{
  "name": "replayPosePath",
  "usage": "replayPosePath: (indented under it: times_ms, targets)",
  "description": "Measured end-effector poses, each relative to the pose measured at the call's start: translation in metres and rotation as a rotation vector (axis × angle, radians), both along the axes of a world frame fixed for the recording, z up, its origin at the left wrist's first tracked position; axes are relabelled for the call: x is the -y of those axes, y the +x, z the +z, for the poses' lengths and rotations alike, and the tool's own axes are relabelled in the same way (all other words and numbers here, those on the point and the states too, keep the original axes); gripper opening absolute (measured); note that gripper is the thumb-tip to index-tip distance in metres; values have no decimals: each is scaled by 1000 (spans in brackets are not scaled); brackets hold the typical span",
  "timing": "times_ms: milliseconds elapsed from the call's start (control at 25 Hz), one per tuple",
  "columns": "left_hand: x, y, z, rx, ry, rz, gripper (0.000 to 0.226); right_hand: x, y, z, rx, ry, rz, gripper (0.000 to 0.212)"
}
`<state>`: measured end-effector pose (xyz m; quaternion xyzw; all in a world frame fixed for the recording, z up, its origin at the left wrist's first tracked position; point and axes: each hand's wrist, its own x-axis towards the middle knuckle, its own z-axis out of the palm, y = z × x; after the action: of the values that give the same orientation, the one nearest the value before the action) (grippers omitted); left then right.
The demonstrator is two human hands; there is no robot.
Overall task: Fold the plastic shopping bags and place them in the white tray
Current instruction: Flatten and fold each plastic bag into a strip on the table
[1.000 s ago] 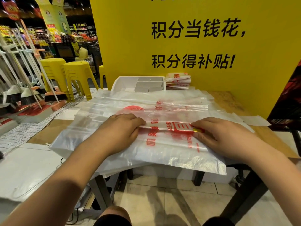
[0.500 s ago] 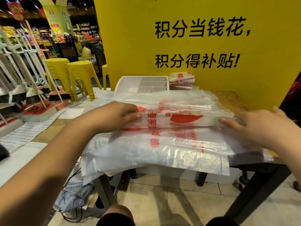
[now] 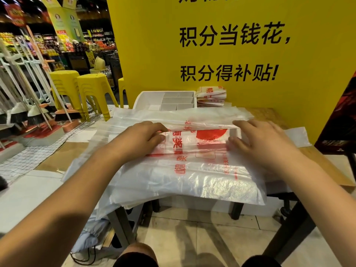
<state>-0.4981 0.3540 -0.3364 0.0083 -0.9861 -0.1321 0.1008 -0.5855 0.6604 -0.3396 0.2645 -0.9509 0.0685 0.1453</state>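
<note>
A stack of clear plastic shopping bags (image 3: 192, 176) with red print covers the wooden table (image 3: 273, 114). On top lies a partly folded bag (image 3: 202, 139), a narrow strip with a red disc showing. My left hand (image 3: 142, 137) pinches the strip's left end between thumb and fingers. My right hand (image 3: 258, 139) lies flat with spread fingers on the strip's right end. The white tray (image 3: 148, 97) with divided compartments stands at the back of the table, beyond both hands. A small pile of folded bags (image 3: 211, 96) sits just right of the tray.
A yellow sign wall (image 3: 231, 54) rises right behind the table. Yellow stools (image 3: 90, 89) and a rack of brooms (image 3: 28, 105) stand to the left on the shop floor. A dark red panel (image 3: 342, 122) stands at the right edge.
The folded strip has been turned over away from me, toward the tray. My right hand came back in from the far right and now lies on the strip's right end.
</note>
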Motion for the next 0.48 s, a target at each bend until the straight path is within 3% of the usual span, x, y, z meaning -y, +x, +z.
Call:
replayPosePath:
  times_ms: [80, 200, 320, 480]
  targets:
    - [-2, 1, -9, -52, -25, -10, 34, 1, -1, -5, 43, -14, 4, 57]
    - [-13, 2, -18, -79, -42, -89, 43, 13, 1, -18, 81, -29, 201, 49]
    - [-32, 1, -23, -5, -44, -116, 46, 28, 5, -24, 154, -74, 320, 48]
    - [-43, 2, -32, 131, -79, -90, 49, 43, 13, -33, 251, -33, 325, 51]
